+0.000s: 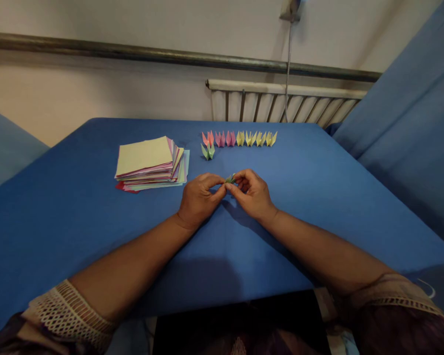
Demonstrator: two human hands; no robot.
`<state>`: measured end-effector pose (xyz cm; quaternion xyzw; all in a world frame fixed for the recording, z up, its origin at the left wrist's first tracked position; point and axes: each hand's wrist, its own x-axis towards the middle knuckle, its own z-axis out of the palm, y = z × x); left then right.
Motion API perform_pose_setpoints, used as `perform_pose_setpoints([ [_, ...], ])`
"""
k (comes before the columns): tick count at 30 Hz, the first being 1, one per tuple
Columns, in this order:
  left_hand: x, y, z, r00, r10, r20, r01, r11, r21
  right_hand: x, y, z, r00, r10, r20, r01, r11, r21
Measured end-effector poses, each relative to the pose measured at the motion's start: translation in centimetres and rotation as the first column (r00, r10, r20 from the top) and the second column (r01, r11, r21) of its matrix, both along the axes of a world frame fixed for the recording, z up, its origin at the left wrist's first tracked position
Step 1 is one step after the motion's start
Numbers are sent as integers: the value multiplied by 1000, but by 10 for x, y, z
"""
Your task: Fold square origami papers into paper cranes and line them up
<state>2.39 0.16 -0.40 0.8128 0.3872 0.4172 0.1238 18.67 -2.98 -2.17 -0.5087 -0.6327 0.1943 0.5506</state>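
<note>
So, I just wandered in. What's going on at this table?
A person is working with both bare hands at a blue table. The left hand and right hand meet at the fingertips, pinching a small green folded paper between them. Beyond them stands a row of seven folded pieces, reddish, purplish and yellow, with a pale green piece in front of its left end. A stack of coloured paper lies to the left.

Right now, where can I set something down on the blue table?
The blue table is bare between the right hand and the table's right edge, and between the paper stack and the left edge. It is crowded around the row of folded figures and where the left hand and right hand hold a green folded piece.
</note>
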Motion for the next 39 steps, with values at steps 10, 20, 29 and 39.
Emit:
perform_pose_setpoints([
  [10, 2, -1, -1, 1000, 21, -3, -21, 1000, -2, -3, -3, 1, 997, 30, -66, -39, 990, -136],
  [20, 5, 3, -7, 986, -9, 167, 54, 961, -271, 4, 13, -15, 994, 61, -91, -73, 987, -141],
  [29, -3, 14, -3, 984, -96, 151, 135, 950, -282, 16, 20, -17, 997, 66, 30, -65, 997, -45],
  [39, -5, 18, -3, 976, -217, 20, 218, 962, -163, 21, 15, -10, 948, 161, 273, -173, 985, 20],
])
